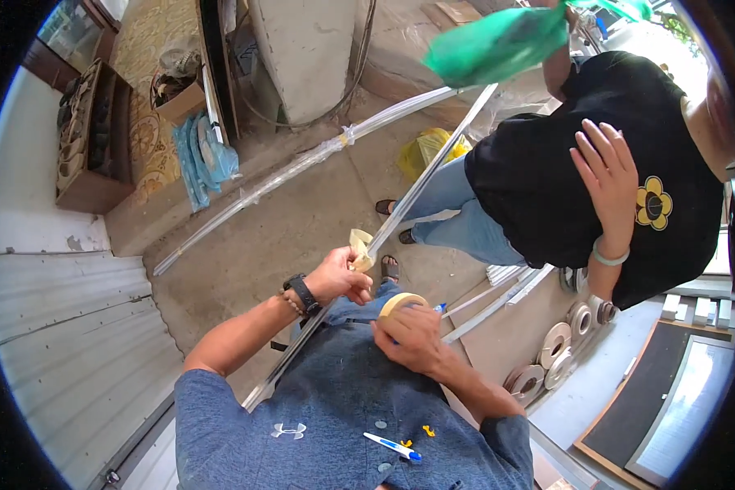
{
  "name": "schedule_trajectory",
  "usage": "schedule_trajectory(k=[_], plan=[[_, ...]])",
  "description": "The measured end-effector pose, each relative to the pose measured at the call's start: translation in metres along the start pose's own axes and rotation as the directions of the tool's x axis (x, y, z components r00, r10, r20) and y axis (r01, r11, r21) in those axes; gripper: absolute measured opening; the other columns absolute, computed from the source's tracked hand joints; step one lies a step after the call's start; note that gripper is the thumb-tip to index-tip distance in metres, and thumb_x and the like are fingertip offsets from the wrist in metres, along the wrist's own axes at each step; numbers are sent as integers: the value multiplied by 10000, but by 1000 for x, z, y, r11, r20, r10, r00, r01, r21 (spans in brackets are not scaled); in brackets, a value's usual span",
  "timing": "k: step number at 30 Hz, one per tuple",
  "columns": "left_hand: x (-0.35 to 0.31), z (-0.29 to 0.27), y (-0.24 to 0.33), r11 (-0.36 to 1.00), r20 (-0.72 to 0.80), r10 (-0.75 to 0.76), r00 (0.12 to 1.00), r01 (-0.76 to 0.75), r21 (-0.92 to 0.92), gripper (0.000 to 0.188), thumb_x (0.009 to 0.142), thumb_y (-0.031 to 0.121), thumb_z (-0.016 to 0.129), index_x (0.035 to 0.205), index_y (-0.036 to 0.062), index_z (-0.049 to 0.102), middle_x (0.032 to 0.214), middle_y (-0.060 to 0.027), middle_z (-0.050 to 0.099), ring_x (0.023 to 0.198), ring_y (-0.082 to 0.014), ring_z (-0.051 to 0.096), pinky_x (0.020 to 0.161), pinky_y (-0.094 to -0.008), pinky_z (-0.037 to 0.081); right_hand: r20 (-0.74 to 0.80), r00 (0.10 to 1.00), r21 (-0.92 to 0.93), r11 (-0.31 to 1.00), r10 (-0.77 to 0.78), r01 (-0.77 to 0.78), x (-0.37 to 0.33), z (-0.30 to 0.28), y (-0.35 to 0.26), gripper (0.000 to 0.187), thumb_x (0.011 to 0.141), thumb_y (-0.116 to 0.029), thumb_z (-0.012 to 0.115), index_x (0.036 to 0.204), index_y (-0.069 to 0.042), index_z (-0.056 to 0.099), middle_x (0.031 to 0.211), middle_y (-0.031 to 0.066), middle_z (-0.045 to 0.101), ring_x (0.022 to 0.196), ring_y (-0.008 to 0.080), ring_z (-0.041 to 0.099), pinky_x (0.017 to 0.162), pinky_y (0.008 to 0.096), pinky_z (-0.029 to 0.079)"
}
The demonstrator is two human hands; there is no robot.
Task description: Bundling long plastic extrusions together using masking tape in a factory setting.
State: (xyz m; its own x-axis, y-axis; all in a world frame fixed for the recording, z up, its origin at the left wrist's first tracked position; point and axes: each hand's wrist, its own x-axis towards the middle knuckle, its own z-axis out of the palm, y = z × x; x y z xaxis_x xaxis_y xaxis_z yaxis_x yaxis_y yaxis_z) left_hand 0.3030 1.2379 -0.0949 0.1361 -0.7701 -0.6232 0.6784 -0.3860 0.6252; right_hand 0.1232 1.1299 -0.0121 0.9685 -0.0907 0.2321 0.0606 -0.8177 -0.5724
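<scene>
My left hand, with a watch and beads at the wrist, pinches a crumpled pale-yellow piece of masking tape. That piece sits against a bundle of long, thin white strips, which slants from beside my left side up toward the far right. Whether the tape goes fully around the bundle, I cannot tell. Close by on the right, my right hand is closed around a roll of masking tape in front of my chest. Part of the roll is hidden by its fingers.
Facing me on the right, a person in a black shirt holds a green plastic bag. Another wrapped bundle of strips lies along the step. Several coiled rolls sit at right; a shoe rack stands far left.
</scene>
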Motion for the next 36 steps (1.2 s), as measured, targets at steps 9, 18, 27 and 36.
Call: schedule_trajectory(k=[9, 18, 27, 36], plan=[[-12, -2, 24, 1000, 73, -5, 997, 4, 4, 271, 932, 196, 673, 1068, 31, 506, 830, -83, 660, 581, -176, 675, 444, -284, 556, 206, 847, 684, 547, 490, -483, -12, -7, 61, 61, 931, -63, 621, 914, -11, 647, 813, 89, 698, 630, 97, 600, 545, 263, 481], [-24, 6, 15, 940, 42, 10, 999, 5, -342, 196, 1007, 174, 542, 1076, -9, 544, 982, -147, 650, 827, -272, 717, 710, -413, 633, 230, 855, 827, 370, 466, -424, -17, 45, 143, 208, 912, -152, 635, 1071, -18, 624, 1236, 134, 609, 932, 117, 651, 724, 233, 507], [-22, 16, -6, 970, -168, 32, 985, -71, -233, 203, 973, 136, 602, 1121, -2, 629, 858, -106, 667, 806, -220, 695, 708, -353, 602, 205, 904, 894, 304, 376, -330, 47, 61, 150, 673, 991, -249, 567, 1545, -79, 224, 1287, 58, 578, 956, 58, 547, 820, 219, 464], [-81, 62, 57, 455, -253, 866, 432, -468, 758, 101, 929, 98, 610, 920, -2, 621, 821, -109, 546, 761, -200, 555, 697, -344, 455, 298, 720, 850, 169, 627, -498, 75, 101, 155, 360, 909, -217, 688, 1206, -62, 557, 858, -2, 571, 678, 91, 536, 585, 270, 454]])
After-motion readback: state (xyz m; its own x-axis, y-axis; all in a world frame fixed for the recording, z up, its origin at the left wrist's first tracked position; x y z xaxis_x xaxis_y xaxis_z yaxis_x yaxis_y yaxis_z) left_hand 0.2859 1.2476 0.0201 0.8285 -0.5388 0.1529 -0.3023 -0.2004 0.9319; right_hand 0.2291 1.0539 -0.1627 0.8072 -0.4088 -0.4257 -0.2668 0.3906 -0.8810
